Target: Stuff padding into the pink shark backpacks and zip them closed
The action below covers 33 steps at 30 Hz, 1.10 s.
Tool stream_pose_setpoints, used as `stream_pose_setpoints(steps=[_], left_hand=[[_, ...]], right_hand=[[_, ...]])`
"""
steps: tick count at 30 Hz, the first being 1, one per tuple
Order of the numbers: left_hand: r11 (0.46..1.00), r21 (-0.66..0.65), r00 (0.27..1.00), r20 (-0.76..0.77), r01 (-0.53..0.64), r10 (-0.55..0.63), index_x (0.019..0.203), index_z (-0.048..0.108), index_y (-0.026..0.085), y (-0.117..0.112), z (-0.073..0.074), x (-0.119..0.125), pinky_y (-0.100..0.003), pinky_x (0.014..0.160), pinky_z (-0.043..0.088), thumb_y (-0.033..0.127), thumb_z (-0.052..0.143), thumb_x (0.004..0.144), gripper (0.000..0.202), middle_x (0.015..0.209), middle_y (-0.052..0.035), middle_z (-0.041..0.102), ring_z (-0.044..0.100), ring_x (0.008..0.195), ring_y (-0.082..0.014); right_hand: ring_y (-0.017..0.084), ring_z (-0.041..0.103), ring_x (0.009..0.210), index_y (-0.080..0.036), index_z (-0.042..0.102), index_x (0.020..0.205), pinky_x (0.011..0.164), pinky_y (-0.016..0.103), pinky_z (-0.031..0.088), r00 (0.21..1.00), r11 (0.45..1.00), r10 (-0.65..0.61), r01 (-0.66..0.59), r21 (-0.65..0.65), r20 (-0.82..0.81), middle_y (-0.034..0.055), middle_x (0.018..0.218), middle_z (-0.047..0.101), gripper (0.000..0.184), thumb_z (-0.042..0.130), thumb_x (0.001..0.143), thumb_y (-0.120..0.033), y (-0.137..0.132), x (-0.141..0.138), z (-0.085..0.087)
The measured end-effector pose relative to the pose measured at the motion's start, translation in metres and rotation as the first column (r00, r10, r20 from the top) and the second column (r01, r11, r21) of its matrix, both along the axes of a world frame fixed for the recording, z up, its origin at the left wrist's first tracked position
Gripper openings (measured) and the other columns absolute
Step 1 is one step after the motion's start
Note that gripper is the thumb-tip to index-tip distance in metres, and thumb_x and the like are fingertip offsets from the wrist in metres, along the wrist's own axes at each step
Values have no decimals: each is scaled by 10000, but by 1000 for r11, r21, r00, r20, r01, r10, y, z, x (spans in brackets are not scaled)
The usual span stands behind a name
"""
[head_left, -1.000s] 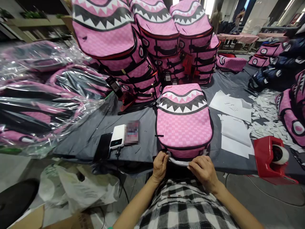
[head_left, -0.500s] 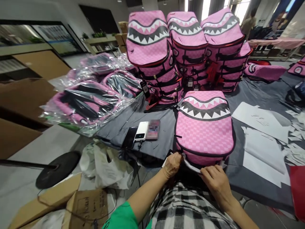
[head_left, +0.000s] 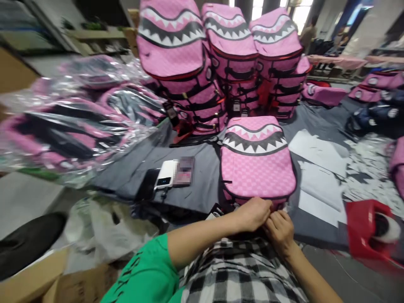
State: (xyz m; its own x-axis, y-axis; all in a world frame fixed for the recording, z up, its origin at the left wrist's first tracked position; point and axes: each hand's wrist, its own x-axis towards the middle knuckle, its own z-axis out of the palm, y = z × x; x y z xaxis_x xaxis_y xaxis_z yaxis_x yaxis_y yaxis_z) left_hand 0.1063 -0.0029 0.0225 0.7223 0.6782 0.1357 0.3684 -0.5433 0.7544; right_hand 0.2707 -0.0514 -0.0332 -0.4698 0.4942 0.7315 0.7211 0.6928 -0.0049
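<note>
Grey cloth counter (head_left: 205,187): left hand (head_left: 252,214) and right hand (head_left: 279,231), grips clenched on near edge of pink checkered shark-mouth backpack (head_left: 257,172). Risk: a tug could slide it off.

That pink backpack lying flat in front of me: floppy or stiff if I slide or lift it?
The pink backpack holds a smooth, puffed shape, so probably semi-stiff, sagging somewhat if lifted by one edge. Lying broad and flat on the grey cloth, it should slide, not roll or tip.
</note>
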Motion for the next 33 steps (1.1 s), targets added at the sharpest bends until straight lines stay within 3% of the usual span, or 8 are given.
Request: stream_pose_setpoints(steps=[4, 7, 11, 14, 17, 20, 28, 33], left_hand=[[961, -267, 996, 72, 71, -54, 536, 461, 222, 16, -8, 14, -261, 553, 449, 388, 372, 984, 485, 531, -4, 512, 499, 505, -149], [893, -423, 988, 60, 155, -143, 558, 549, 204, 15, -11, 11, -256, 450, 415, 578, 201, 1004, 678, 504, -22, 545, 529, 438, -157], [745, -647, 984, 52, 162, -169, 711, 671, 174, 8, -5, -4, -259, 478, 466, 689, 334, 939, 656, 635, -60, 673, 622, 509, -186], [894, -415, 985, 34, 166, -167, 819, 687, 211, 2, -3, -15, -243, 590, 497, 531, 466, 933, 405, 680, -33, 688, 647, 623, -184], [951, -223, 976, 51, 216, -210, 929, 700, 246, 0, -10, -21, -214, 620, 505, 387, 446, 931, 290, 704, -15, 693, 647, 625, -164], [966, -152, 978, 61, 208, -201, 1080, 704, 256, 1, -28, -21, -176, 592, 510, 395, 408, 962, 347, 651, 0, 663, 643, 584, -145], [950, 296, 983, 118, 101, -141, 1440, 498, 316, -6, -76, -24, -207, 774, 581, 248, 455, 949, 498, 1107, -18, 764, 762, 917, -184], [900, 436, 992, 118, -22, -33, 1366, 574, 244, -9, -78, -21, -241, 574, 553, 264, 450, 921, 463, 806, -45, 765, 741, 641, -223]], right_hand=[[204, 691, 876, -269, 605, 1045, 878, 413, 560, 994, 992, -113, 113, -64, -4, 30, 872, 708, 192, 460, 972, -167, -6, 9, -14], [217, 684, 1043, -268, 583, 1181, 1009, 478, 536, 984, 972, -122, 92, -216, -128, 58, 1021, 730, 267, 473, 961, -164, -11, 8, -16], [241, 569, 1291, -244, 530, 1338, 1082, 509, 494, 941, 931, -204, 102, -350, -270, 115, 1316, 642, 421, 513, 928, -151, -37, 21, 1], [251, 645, 1143, -236, 620, 1231, 978, 453, 546, 795, 840, -493, 330, -431, -352, 111, 1206, 685, 323, 597, 909, -245, -70, 60, 14], [202, 648, 796, -207, 688, 1023, 755, 357, 544, 363, 573, -814, 630, -524, -454, 75, 921, 706, 269, 594, 908, -432, -104, 123, 24], [204, 595, 773, -161, 702, 941, 727, 340, 486, 8, 341, -873, 724, -600, -487, 97, 882, 695, 504, 529, 850, -626, -127, 185, 35], [175, 531, 568, -157, 705, 631, 565, 292, 391, 41, 336, -926, 548, -766, -376, 54, 576, 639, 674, 556, 665, -814, -104, 230, 28], [205, 567, 651, -190, 641, 612, 639, 327, 425, 34, 334, -921, 583, -741, -388, 69, 639, 656, 557, 609, 667, -744, -99, 218, 36]])
